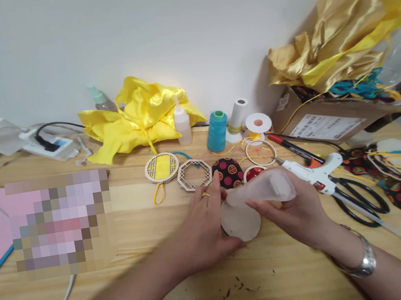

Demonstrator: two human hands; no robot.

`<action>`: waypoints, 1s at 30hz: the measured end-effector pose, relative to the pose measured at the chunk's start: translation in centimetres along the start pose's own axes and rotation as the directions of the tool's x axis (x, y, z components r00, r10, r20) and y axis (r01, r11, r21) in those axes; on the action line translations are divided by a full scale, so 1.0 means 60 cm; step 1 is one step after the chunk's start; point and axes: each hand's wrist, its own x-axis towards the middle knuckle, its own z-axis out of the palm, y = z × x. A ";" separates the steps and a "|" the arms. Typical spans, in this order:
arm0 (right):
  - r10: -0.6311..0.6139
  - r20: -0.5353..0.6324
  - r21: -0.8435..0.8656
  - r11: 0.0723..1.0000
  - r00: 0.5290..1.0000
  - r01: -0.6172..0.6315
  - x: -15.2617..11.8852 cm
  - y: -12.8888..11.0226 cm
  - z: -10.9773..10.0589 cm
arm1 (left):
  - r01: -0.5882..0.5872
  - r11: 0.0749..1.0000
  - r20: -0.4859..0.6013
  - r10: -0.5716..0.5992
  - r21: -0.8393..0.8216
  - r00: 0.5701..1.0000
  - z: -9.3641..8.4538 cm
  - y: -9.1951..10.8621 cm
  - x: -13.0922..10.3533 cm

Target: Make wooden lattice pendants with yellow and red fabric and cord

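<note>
A round grey-beige disc (241, 220) lies near the middle of the wooden table. My left hand (206, 220) holds its left edge between thumb and fingers. My right hand (296, 211) is wrapped round a translucent white squeeze bottle (267, 187), tilted with its narrow end down at the disc's upper left. Whether the tip touches the disc cannot be made out. Just beyond my hands are a dark patterned fabric circle (230, 173), an octagonal lattice frame (194, 175), a round frame with yellow fabric (161, 168) and a thin wooden ring (261, 152).
Right of my right hand lie a white glue gun (318, 174), black-handled scissors (361, 200) and fabric scraps. Behind stand a teal thread spool (216, 131), another bottle (182, 125), yellow cloth (131, 125) and a cardboard box (318, 123). A power strip (51, 145) sits back left.
</note>
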 end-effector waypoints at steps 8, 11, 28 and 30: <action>-0.028 -0.036 0.013 1.000 0.999 0.028 -0.001 0.008 -0.003 | -0.021 1.000 -0.006 0.021 0.008 1.000 -0.003 0.007 -0.001; -0.031 -0.053 0.006 0.999 0.998 0.032 0.000 0.012 -0.005 | -0.010 1.000 0.005 0.010 0.021 1.000 -0.004 0.009 -0.001; -0.065 -0.045 0.022 0.998 0.997 0.066 0.004 0.022 -0.023 | 0.014 0.999 -0.019 -0.013 0.045 1.000 0.004 0.001 -0.001; -0.068 -0.047 0.033 0.997 0.997 0.069 0.003 0.022 -0.025 | 0.013 0.999 -0.017 -0.012 0.049 1.000 0.003 0.001 -0.001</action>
